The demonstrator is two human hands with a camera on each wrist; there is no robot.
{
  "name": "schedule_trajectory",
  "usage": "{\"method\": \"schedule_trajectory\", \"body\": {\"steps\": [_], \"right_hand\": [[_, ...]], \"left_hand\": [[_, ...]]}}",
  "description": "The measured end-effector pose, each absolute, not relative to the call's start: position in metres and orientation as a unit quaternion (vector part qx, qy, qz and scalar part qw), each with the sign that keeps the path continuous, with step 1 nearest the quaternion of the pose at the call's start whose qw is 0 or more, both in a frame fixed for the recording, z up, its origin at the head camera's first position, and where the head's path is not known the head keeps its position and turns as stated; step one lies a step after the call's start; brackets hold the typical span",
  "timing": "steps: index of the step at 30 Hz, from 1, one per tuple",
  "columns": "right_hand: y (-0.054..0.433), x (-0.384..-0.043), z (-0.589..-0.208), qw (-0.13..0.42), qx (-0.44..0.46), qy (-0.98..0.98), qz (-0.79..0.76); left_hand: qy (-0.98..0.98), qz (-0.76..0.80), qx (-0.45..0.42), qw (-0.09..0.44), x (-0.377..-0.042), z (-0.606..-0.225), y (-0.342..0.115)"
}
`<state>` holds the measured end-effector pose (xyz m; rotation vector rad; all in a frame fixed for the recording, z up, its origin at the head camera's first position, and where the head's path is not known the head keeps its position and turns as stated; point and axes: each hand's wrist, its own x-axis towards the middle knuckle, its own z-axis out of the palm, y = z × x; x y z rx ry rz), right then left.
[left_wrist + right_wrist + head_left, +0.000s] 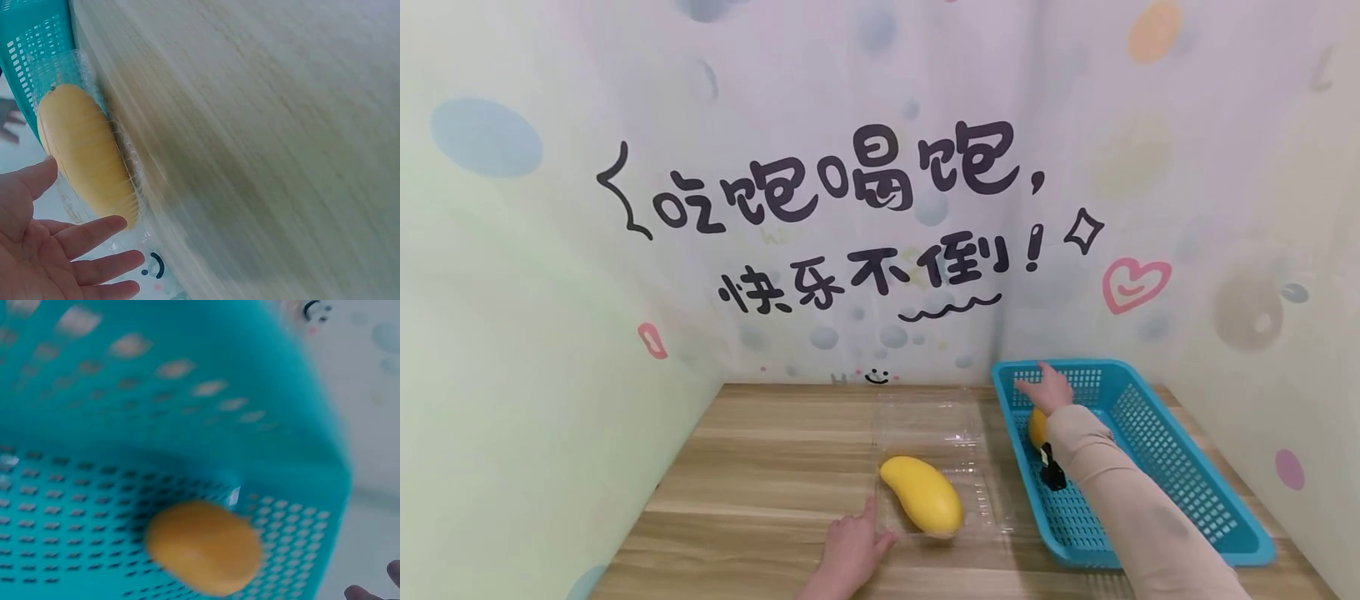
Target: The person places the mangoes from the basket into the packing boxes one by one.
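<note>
Drop splayed, empty right hand inside teal basket, cup orange-yellow fruit gently; leave left hand loosely spread beside clamshell.

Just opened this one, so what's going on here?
A person is working at a table with both hands open, neither gripping anything. The left hand is beside a clear plastic container that holds a yellow mango. The right hand is at the far left corner of a blue plastic basket, with an orange-yellow fruit inside.
</note>
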<state>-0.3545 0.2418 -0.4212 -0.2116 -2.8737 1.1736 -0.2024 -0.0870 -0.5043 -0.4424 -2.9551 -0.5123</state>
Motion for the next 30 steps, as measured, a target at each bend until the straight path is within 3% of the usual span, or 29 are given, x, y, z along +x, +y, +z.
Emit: {"method": "schedule_trajectory", "body": {"steps": [13, 30], "right_hand": [[0.27, -0.342, -0.462, -0.061, -0.102, -0.932, 0.341], [0.271, -0.351, -0.488, -0.058, -0.1, -0.932, 0.344]], "left_hand": [[-0.973, -0.168, -0.149, 0.058, -0.203, -0.505, -0.089], [-0.972, -0.18, -0.146, 0.047, -0.204, -0.505, -0.088]]}}
